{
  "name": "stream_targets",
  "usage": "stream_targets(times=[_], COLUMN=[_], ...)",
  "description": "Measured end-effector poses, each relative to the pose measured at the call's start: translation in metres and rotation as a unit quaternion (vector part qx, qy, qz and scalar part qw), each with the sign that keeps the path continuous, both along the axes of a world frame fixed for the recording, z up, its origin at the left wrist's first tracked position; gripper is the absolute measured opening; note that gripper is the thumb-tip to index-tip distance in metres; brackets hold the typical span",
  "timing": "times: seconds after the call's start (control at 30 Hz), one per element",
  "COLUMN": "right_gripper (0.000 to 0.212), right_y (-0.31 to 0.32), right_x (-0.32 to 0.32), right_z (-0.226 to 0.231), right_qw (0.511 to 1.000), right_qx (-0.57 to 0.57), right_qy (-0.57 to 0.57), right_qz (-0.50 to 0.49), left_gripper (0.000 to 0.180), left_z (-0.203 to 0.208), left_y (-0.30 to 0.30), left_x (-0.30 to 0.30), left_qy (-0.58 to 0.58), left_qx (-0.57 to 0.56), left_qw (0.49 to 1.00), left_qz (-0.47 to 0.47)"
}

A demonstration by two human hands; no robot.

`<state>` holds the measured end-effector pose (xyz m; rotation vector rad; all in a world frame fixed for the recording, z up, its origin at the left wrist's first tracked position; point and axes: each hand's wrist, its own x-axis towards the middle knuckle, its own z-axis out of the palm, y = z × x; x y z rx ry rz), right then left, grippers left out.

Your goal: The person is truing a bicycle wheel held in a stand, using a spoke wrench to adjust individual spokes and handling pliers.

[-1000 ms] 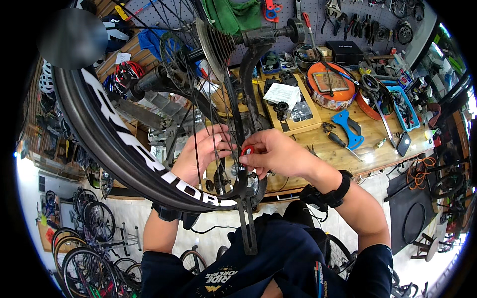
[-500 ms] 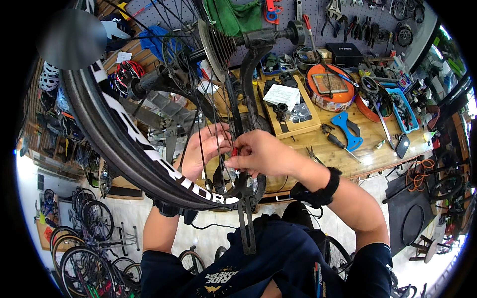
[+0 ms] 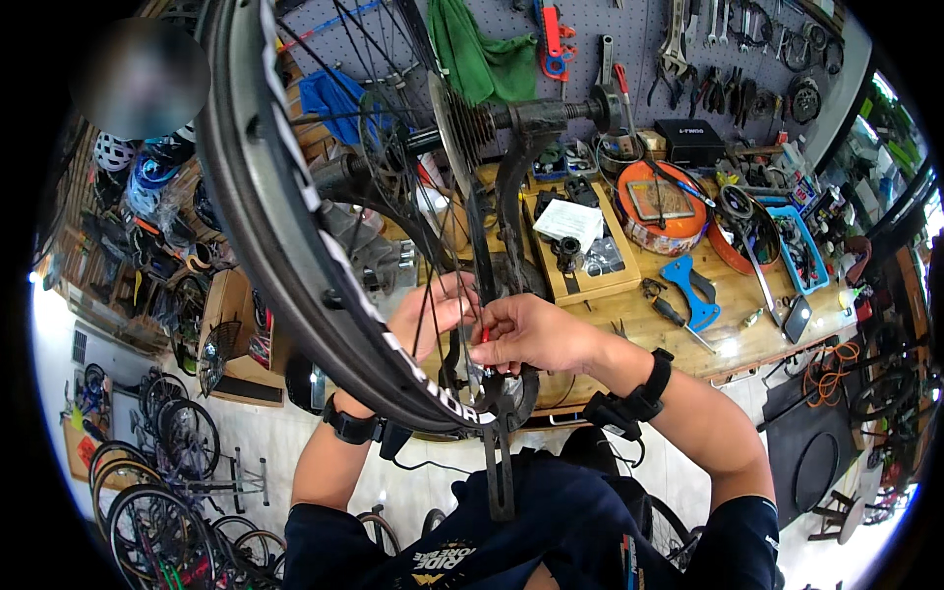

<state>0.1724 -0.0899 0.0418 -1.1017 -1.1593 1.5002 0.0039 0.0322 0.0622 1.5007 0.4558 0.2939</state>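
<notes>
A black bicycle wheel with a deep rim [image 3: 295, 206], white lettering and thin dark spokes stands in a black truing stand [image 3: 511, 187]. Its cassette [image 3: 454, 123] shows near the top. Between thumb and bent fingers, my right hand [image 3: 536, 334] grips a small red spoke wrench [image 3: 485, 336] at the spokes, just above the lowest part of the rim. My left hand [image 3: 431, 317] is behind the spokes on the left, its fingers loosely curved and apart, tips close to the right hand. The rim and spokes hide part of the left hand.
On the wooden workbench [image 3: 639, 339] lie a cardboard box [image 3: 590, 285] with paper and small parts, a blue-handled tool [image 3: 691, 292], a screwdriver [image 3: 678, 320], orange round containers [image 3: 661, 211] and a blue tray [image 3: 798, 251]. Bicycles [image 3: 162, 492] stand at lower left.
The wheel, stand and both hands now appear lower and farther right in the picture, as does the bench behind. The right hand keeps its grip on the red spoke wrench.
</notes>
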Motion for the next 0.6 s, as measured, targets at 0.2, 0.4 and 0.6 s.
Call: stream_targets(times=[0.2,0.4,0.6], right_gripper=[0.035,0.037,0.019], right_y=[0.01,0.01,0.019], right_x=[-0.014,-0.041,-0.007], right_z=[0.0,0.004,0.012], right_qw=[0.985,0.835,0.99], right_qx=[0.098,0.098,0.026], right_qy=[-0.127,-0.508,-0.042], right_qz=[-0.057,-0.189,0.132], left_gripper=[0.053,0.049,0.047], left_z=[-0.002,0.004,0.008], left_y=[-0.007,-0.009,-0.005], left_x=[-0.004,-0.002,-0.01], left_qy=[-0.026,0.019,0.0], left_qx=[-0.011,-0.041,-0.027], left_qw=[0.999,0.998,0.999], left_qz=[0.027,0.043,0.026])
